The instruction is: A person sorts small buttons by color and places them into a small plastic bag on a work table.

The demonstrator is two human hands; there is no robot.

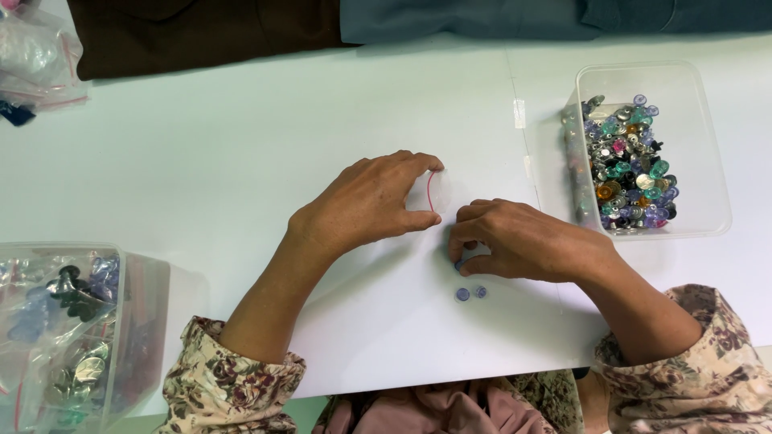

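Note:
My left hand (370,202) rests on the white table (241,145) and pinches a small clear zip bag with a red strip (434,191) between thumb and forefinger. Just right of it, my right hand (523,241) curls over a small blue bead (458,264) held at its fingertips, close to the bag's mouth. Two more small blue beads (470,293) lie on the table just below my right hand.
A clear plastic tub (708,145) with several mixed coloured beads stands at the right. Another clear tub (141,321) at the lower left holds bagged beads. More plastic bags (36,56) lie at the top left. Dark cloth (209,32) lines the far edge.

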